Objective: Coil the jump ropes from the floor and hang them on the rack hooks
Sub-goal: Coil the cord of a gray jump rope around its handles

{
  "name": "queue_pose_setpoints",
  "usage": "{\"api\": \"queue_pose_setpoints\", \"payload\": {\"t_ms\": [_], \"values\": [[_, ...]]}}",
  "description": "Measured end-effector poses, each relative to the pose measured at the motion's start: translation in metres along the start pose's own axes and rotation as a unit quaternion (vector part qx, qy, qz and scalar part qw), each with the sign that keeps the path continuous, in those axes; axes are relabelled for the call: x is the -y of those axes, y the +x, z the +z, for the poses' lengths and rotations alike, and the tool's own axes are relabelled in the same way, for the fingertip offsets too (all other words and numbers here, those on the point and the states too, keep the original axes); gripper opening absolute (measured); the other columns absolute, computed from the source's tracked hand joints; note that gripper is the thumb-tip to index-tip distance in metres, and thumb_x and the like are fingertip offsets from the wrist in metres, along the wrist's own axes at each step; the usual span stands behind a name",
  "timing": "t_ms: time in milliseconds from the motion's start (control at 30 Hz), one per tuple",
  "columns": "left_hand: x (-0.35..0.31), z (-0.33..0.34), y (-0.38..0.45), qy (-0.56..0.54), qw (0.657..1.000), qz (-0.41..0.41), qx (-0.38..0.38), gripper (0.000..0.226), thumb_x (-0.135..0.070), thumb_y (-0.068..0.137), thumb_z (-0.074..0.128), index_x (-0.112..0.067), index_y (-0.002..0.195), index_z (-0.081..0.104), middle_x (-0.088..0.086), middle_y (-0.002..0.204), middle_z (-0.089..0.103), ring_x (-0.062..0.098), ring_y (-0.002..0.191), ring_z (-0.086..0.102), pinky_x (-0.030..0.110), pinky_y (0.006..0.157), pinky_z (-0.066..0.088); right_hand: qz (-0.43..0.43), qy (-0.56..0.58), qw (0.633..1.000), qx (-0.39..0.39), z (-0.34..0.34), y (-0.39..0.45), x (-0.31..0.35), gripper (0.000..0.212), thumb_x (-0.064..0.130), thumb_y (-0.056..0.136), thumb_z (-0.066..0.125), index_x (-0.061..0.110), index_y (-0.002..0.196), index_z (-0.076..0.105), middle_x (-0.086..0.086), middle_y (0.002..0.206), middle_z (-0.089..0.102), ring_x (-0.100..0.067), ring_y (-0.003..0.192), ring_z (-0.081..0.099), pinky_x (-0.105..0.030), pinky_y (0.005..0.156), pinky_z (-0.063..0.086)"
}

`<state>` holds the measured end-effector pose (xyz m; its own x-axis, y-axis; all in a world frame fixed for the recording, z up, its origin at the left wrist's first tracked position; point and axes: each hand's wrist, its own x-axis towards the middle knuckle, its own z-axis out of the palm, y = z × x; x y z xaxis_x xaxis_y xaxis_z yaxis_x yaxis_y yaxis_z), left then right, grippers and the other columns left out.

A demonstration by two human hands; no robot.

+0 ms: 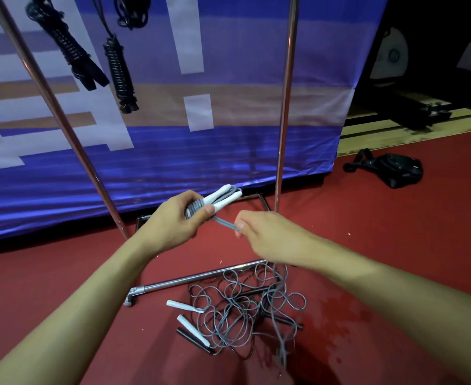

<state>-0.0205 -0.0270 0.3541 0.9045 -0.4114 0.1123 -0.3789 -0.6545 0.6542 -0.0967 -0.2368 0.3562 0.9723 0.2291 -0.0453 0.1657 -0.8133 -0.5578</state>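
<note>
Left hand (pixel 178 220) is gripping the white handles (pixel 223 197) with grey cord coiled round them, while the right hand (pixel 264 232) is pinching the cord's tail (pixel 226 223), seemingly taut. If that pinch is slipping, the wraps could be springing loose. Remaining ropes (pixel 245 309) are lying tangled on the floor; no containers are showing.

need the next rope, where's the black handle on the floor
In the head view, the black handle lies low centre on the red floor, beside a white handle at the tangle's left edge.
</note>
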Motion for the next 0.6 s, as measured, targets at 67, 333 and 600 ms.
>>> {"api": "queue_pose_setpoints", "payload": {"t_ms": [67, 333, 600], "values": [[-0.001, -0.002, -0.001, -0.017, 0.999, 0.015, 0.049, 0.015, -0.035, 0.100, 0.065, -0.022, 0.106, 0.064, -0.014, 0.064, 0.068, 0.005, 0.050, 0.057, 0.019, 0.053, 0.045, -0.067, -0.165, 0.983, -0.034, -0.006, -0.004, 0.006, 0.025, 0.045, 0.103, 0.048, 0.021, 0.107, 0.054, 0.001, 0.105, 0.065, -0.028, 0.098, 0.062, -0.039, 0.079, 0.048], [-0.019, -0.007, -0.015, -0.042, 0.971, 0.021, 0.234, 0.034, -0.049, 0.084, 0.079, -0.019, 0.097, 0.069, -0.005, 0.062, 0.057, 0.012, 0.054, 0.051, 0.025, 0.051, 0.044, -0.239, -0.362, 0.888, -0.155, -0.041, -0.002, 0.001, 0.019, 0.051, 0.098, 0.053, 0.032, 0.099, 0.050, 0.007, 0.079, 0.058, -0.023, 0.069, 0.063, -0.031, 0.052, 0.023], [-0.044, -0.001, -0.025, -0.024, 0.965, 0.102, 0.241, 0.035, -0.048, 0.088, 0.078, -0.013, 0.082, 0.072, -0.005, 0.057, 0.046, 0.008, 0.049, 0.039, 0.025, 0.050, 0.034, -0.272, -0.240, 0.930, -0.060, -0.047, 0.012, -0.023, 0.015, 0.044, 0.101, 0.053, 0.032, 0.099, 0.062, 0.010, 0.099, 0.048, -0.006, 0.078, 0.042, -0.033, 0.067, 0.041]]}}
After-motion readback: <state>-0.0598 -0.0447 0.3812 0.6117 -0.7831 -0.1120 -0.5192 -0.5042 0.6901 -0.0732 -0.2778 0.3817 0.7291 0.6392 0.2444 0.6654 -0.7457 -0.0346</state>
